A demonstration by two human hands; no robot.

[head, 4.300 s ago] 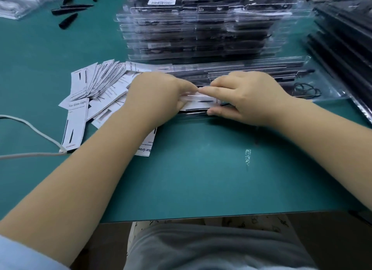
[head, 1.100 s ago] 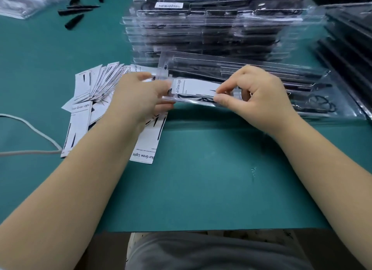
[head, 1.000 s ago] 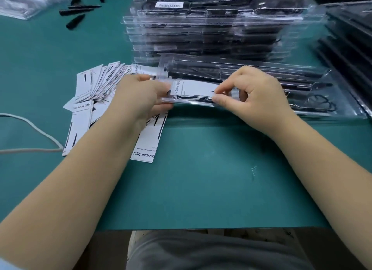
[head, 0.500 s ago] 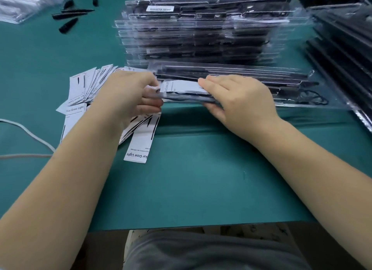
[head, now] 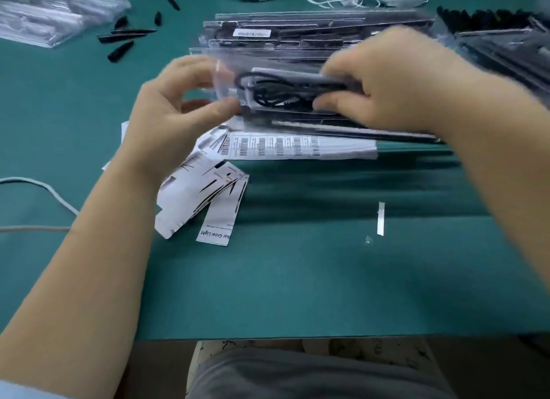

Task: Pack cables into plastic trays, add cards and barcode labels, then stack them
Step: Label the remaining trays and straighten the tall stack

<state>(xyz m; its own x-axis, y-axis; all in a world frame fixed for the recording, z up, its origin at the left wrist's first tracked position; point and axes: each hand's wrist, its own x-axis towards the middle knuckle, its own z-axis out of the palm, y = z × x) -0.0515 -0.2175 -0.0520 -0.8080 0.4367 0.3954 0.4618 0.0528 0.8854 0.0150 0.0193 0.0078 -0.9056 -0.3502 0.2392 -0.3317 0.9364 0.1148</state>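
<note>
In the head view, both hands hold a long clear plastic tray (head: 285, 92) lifted above the green table mat (head: 297, 279). Inside it lies a coiled black cable (head: 276, 93) beside a grey bar-shaped part. The left hand (head: 175, 113) pinches the tray's left end between thumb and curled fingers. The right hand (head: 387, 83) grips the tray further along, thumb under and fingers over, though motion blur leaves the exact finger placement unclear. Behind the lifted tray sits a tall stack of filled clear trays (head: 297, 32), the top one carrying a white barcode label (head: 251, 33). Below the hands lies a white strip of barcode labels (head: 291, 145), and left of it a loose fan of white printed cards (head: 205, 190). At the far left lies a pile of clear plastic bags (head: 50, 17), with small black pointed pieces (head: 125, 38) beside it.
</note>
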